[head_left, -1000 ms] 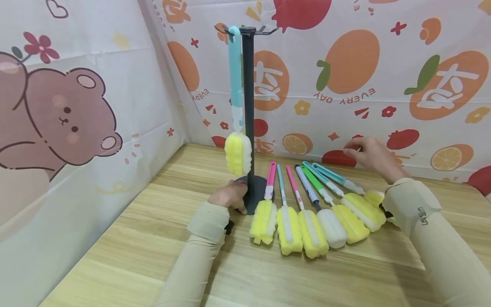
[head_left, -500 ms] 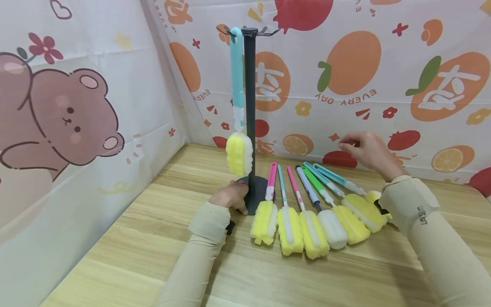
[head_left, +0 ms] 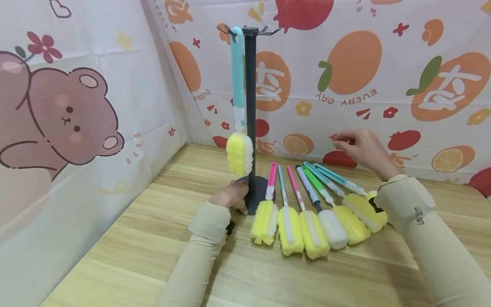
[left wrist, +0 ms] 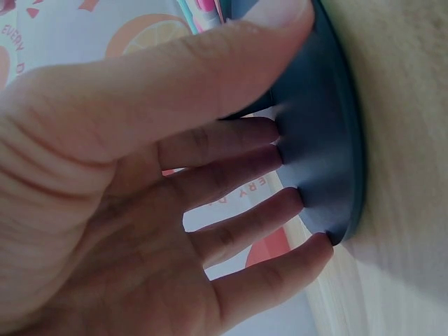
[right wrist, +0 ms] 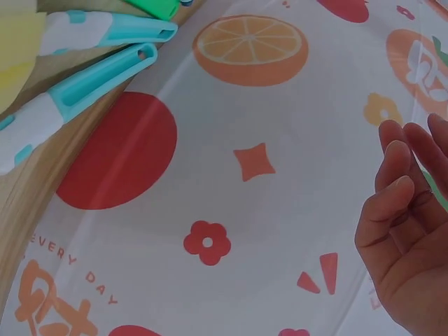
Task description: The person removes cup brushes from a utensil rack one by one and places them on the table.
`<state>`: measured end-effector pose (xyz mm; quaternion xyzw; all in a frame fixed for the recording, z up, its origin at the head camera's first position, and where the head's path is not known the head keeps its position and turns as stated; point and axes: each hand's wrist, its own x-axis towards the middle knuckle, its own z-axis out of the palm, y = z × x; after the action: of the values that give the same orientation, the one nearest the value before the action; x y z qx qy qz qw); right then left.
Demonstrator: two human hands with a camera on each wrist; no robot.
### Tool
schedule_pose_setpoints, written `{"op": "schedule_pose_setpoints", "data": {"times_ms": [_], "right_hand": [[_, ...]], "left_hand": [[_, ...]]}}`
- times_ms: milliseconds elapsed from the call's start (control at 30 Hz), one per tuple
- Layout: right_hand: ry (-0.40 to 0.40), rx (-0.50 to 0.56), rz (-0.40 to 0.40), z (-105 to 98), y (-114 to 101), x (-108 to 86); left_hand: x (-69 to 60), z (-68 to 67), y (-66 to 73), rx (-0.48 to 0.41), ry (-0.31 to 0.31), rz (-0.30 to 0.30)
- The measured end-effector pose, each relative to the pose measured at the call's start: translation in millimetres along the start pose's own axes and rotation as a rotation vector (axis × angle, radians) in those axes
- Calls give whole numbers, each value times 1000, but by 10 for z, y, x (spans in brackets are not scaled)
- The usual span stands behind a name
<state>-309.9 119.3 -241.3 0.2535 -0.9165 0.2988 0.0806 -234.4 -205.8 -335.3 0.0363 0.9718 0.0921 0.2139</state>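
My left hand (head_left: 231, 196) presses on the round dark base (head_left: 261, 187) of a black stand, its fairly straight fingers and thumb spread over it in the left wrist view. From a hook at the stand's top hangs a turquoise-handled sponge brush (head_left: 237, 76), yellow and white head down. Above the far ends of the handles hovers my right hand (head_left: 364, 149), holding nothing, its fingers loosely bent in the right wrist view. Several sponge brushes lie fanned out right of the base, including a pink-handled brush (head_left: 264, 221), a grey-handled brush (head_left: 332, 228) and a green-handled brush (head_left: 350, 224).
The wooden table (head_left: 145, 256) bears the stand and brushes. A fruit-print cloth (head_left: 341, 111) hangs upright behind them, and a bear-print cloth (head_left: 145, 85) borders the left. More hooks (head_left: 268, 32) fan out from the stand's top.
My right hand has risen slightly and drifted left, above the brush handles. The left hand has stayed on the base, and the brushes have not moved.
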Motion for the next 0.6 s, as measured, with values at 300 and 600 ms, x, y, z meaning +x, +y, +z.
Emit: {"op": "schedule_pose_setpoints", "data": {"times_ms": [300,600], "right_hand": [[-1,22,1,-13,-120,15],[13,61,-22,10,-243,32]], "left_hand": [[0,-9,4,-2,-4,-1],[14,-8,-6,22,-13,12]]}}
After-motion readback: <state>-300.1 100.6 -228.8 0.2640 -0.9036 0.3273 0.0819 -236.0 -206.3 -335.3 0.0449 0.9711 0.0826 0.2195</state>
